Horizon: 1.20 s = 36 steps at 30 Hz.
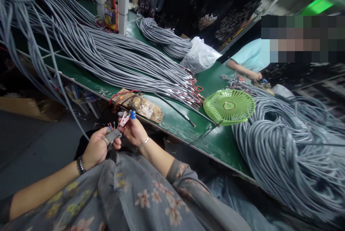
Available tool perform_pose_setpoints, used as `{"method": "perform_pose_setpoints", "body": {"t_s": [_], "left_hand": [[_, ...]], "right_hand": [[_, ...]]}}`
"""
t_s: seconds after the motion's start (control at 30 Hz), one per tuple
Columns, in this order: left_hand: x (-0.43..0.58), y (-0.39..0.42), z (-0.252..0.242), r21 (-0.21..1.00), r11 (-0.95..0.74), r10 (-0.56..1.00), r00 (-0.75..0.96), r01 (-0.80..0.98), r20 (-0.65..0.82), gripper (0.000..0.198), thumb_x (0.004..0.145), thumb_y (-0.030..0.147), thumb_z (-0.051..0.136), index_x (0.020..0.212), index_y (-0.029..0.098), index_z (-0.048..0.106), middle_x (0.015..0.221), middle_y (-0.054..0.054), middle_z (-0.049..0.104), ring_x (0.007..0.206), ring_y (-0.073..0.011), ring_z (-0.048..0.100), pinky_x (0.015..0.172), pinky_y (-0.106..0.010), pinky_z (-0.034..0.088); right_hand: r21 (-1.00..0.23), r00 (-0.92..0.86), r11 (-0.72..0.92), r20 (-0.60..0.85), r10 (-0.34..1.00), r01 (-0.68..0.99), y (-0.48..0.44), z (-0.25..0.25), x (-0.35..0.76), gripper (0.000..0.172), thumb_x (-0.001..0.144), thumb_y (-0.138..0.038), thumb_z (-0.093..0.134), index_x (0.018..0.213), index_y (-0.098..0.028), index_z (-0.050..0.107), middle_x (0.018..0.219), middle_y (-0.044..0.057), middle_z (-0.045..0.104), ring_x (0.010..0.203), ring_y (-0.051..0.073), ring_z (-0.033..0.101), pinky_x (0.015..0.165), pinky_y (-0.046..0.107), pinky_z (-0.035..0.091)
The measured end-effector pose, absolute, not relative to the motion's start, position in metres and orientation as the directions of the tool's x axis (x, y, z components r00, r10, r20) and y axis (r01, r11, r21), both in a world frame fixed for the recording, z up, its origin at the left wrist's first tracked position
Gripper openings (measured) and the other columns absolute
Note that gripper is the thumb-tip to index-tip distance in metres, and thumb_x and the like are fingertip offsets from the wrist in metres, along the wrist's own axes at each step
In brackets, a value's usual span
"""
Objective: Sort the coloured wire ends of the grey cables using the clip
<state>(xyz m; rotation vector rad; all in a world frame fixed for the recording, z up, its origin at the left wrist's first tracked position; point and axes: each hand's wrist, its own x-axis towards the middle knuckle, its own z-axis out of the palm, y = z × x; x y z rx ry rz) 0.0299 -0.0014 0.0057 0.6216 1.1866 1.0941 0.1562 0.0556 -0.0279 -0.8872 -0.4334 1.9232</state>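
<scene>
Near the table's front edge, my left hand (98, 145) is closed on the end of a grey cable (70, 103), whose thin coloured wires (113, 126) fan out above the fingers. Grey wrapping covers some of its fingertips. Close beside it on the right, my right hand (136, 132) pinches a small pink tool (124, 118) at the wires. Blue tape is on the thumb of this hand. Just beyond both hands, a wooden board (153, 111) with clear tape and orange wires lies at the table edge.
Long bundled grey cables (121, 54) stretch over the green table (172, 116). To the right are a green fan (229, 106) and a big cable heap (280, 144). A plastic bag (201, 56) lies behind. Across the table, another person's hand (254, 76) is near wires.
</scene>
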Motion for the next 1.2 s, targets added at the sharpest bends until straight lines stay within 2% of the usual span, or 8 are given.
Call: {"method": "perform_pose_setpoints", "body": {"t_s": [0.17, 0.3, 0.4, 0.57, 0.67, 0.77, 1.0, 1.2], "left_hand": [[0.027, -0.006, 0.008, 0.868, 0.358, 0.923, -0.01, -0.345, -0.385, 0.025, 0.052, 0.034, 0.085, 0.059, 0.017, 0.067, 0.05, 0.0, 0.068, 0.042, -0.0123, 0.06, 0.045, -0.022, 0.05], [0.022, -0.009, 0.011, 0.925, 0.254, 0.957, -0.065, -0.283, -0.283, 0.022, 0.055, 0.034, 0.084, 0.059, 0.019, 0.068, 0.051, 0.0, 0.068, 0.046, -0.0144, 0.062, 0.047, -0.024, 0.053], [0.016, -0.007, 0.011, 0.979, 0.167, 0.981, -0.081, -0.115, -0.177, 0.018, 0.059, 0.034, 0.081, 0.065, 0.021, 0.071, 0.056, -0.001, 0.072, 0.05, -0.0177, 0.065, 0.052, -0.028, 0.056], [0.007, 0.0, 0.012, 0.97, -0.081, 0.991, -0.087, 0.231, 0.103, 0.006, 0.059, 0.029, 0.077, 0.063, 0.025, 0.074, 0.058, -0.002, 0.073, 0.053, -0.0203, 0.065, 0.056, -0.03, 0.052], [0.007, 0.005, 0.015, 0.94, -0.145, 0.979, -0.096, 0.308, 0.183, 0.004, 0.057, 0.025, 0.076, 0.06, 0.027, 0.074, 0.055, -0.001, 0.071, 0.052, -0.0203, 0.061, 0.054, -0.029, 0.047], [0.009, 0.009, 0.019, 0.941, -0.145, 0.971, -0.14, 0.304, 0.195, 0.011, 0.05, 0.022, 0.078, 0.057, 0.028, 0.072, 0.051, -0.001, 0.066, 0.048, -0.0191, 0.055, 0.052, -0.029, 0.041], [0.013, 0.011, 0.021, 0.915, -0.173, 0.972, -0.088, 0.365, 0.219, 0.011, 0.054, 0.03, 0.077, 0.056, 0.03, 0.066, 0.051, -0.001, 0.06, 0.051, -0.0208, 0.052, 0.055, -0.03, 0.039], [0.012, 0.012, 0.011, 0.9, -0.161, 0.975, -0.076, 0.404, 0.208, 0.012, 0.056, 0.031, 0.076, 0.057, 0.029, 0.064, 0.052, -0.002, 0.058, 0.053, -0.0212, 0.053, 0.057, -0.03, 0.038]], "right_hand": [[-0.583, -0.344, -0.538, -0.417, 0.841, -0.609, 0.053, -0.022, 0.162, 0.052, 0.093, -0.066, 0.052, 0.079, -0.017, 0.064, 0.074, 0.003, 0.068, 0.06, 0.012, 0.059, 0.055, 0.023, 0.049], [-0.593, -0.36, -0.549, -0.416, 0.835, -0.589, 0.056, -0.019, 0.165, 0.043, 0.093, -0.058, 0.058, 0.083, -0.017, 0.066, 0.075, 0.002, 0.069, 0.062, 0.011, 0.061, 0.056, 0.021, 0.05], [-0.644, -0.338, -0.512, -0.384, 0.859, -0.569, 0.057, -0.02, 0.166, 0.035, 0.089, -0.053, 0.066, 0.086, -0.018, 0.066, 0.075, 0.001, 0.068, 0.063, 0.011, 0.061, 0.056, 0.02, 0.05], [-0.768, -0.234, -0.407, -0.334, 0.913, -0.494, 0.054, -0.025, 0.165, 0.043, 0.075, -0.059, 0.076, 0.079, -0.018, 0.066, 0.066, -0.001, 0.065, 0.056, 0.01, 0.055, 0.052, 0.021, 0.046], [-0.887, -0.061, -0.257, -0.253, 0.966, -0.383, 0.052, -0.027, 0.166, 0.045, 0.071, -0.061, 0.078, 0.068, -0.019, 0.062, 0.056, -0.004, 0.058, 0.049, 0.008, 0.048, 0.051, 0.022, 0.043], [-0.928, 0.009, -0.197, -0.211, 0.977, -0.316, 0.052, -0.028, 0.167, 0.048, 0.074, -0.064, 0.073, 0.062, -0.02, 0.058, 0.054, -0.004, 0.057, 0.048, 0.008, 0.046, 0.051, 0.023, 0.042], [-0.719, -0.285, -0.473, -0.377, 0.881, -0.509, 0.058, -0.026, 0.161, 0.049, 0.082, -0.066, 0.067, 0.082, -0.018, 0.068, 0.068, 0.001, 0.066, 0.06, 0.012, 0.059, 0.055, 0.023, 0.048], [-0.629, -0.23, -0.489, -0.45, 0.863, -0.605, 0.061, -0.024, 0.155, 0.037, 0.088, -0.052, 0.069, 0.079, -0.016, 0.069, 0.07, 0.004, 0.069, 0.063, 0.013, 0.061, 0.061, 0.024, 0.05]]}}
